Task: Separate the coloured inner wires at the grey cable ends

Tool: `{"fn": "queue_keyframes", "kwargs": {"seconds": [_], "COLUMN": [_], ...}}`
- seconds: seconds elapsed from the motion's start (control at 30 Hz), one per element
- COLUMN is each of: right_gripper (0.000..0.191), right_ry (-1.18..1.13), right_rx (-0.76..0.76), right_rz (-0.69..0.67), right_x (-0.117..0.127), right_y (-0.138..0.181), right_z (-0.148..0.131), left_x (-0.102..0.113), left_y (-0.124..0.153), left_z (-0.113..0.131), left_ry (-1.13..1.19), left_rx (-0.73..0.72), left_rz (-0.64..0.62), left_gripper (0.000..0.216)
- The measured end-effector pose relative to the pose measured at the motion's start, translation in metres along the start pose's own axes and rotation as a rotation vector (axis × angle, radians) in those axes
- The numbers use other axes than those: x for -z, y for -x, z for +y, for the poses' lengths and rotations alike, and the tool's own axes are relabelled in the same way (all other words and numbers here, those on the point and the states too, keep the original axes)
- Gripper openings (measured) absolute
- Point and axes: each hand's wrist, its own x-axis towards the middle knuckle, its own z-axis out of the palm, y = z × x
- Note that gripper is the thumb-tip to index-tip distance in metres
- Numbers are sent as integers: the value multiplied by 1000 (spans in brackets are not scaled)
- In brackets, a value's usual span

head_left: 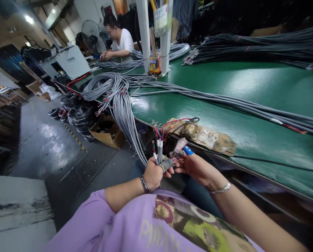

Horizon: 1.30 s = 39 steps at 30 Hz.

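Observation:
My left hand [153, 174] is closed around a few grey cables [160, 154] whose ends stand up between the fingers. Past white sleeves, these ends fan out into thin red, blue and orange wires [158, 133]. A grey covering with a yellowish band wraps what looks like my left thumb [167, 164]. Close beside it, my right hand [197, 169] has its fingers curled at a bundle of bared coloured wire ends [178, 160]. Blue tape [188, 150] covers one right fingertip, and a pale covering [181, 144] is next to it. The exact finger contact is partly hidden.
A green table [250, 115] carries long grey cables [211, 98] and a taped cardboard piece [208, 136] near its edge. More cables [125, 115] hang over the left edge, above an open carton [107, 133]. A person [121, 42] works across the table, beyond a white post [146, 38].

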Motion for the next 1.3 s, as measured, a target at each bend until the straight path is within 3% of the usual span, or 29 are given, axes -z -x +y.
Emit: {"fn": "queue_keyframes", "kwargs": {"seconds": [0.17, 0.33, 0.4, 0.53, 0.63, 0.77, 0.9, 1.13, 1.3], "right_gripper": [39, 36, 34, 34, 36, 35, 38, 34, 48], "right_ry": [330, 584, 605, 500, 270, 28, -121, -98, -76], "right_rx": [117, 225, 252, 306, 226, 95, 56, 197, 283], "right_rz": [60, -30, -29, 78, 143, 139, 120, 90, 71], "right_x": [-5, -12, -13, -6, 5, 19, 20, -1, -2], "right_y": [7, 12, 14, 16, 15, 12, 3, -15, -20], "right_z": [-8, -9, -8, -2, 5, 12, 6, -13, -4], "left_x": [5, 9, 10, 11, 11, 10, 6, -5, -10], "left_y": [3, 4, 3, 0, -2, -3, -6, -17, -21], "left_z": [-5, -1, 1, -1, -3, -3, 3, 20, 24], "left_ry": [-77, -259, -275, -179, -90, -30, 15, 67, 81], "left_rx": [15, 173, 208, 164, 142, 130, 146, 185, 207], "left_rz": [-55, -308, -336, -258, -186, -150, -153, -155, -146], "left_gripper": [37, 37, 38, 38, 39, 40, 41, 42, 43]}}
